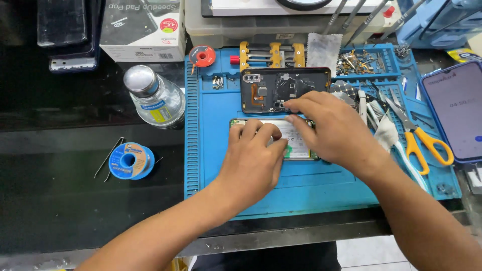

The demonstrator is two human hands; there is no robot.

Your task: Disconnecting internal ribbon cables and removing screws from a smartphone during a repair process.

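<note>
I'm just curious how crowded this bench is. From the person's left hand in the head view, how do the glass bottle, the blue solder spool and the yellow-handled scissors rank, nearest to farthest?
Measured from the left hand:
1. Glass bottle, up and to its left, just off the blue mat.
2. Blue solder spool, farther left on the dark bench; fairly close to the bottle's distance, yet a bit more.
3. Yellow-handled scissors, far right, beyond the right hand.

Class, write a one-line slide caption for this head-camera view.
Both hands, left and right, press on an opened phone lying on a blue repair mat.

Opened phone (296,143) on mat (321,185) (scissors (419,138) right).
</note>
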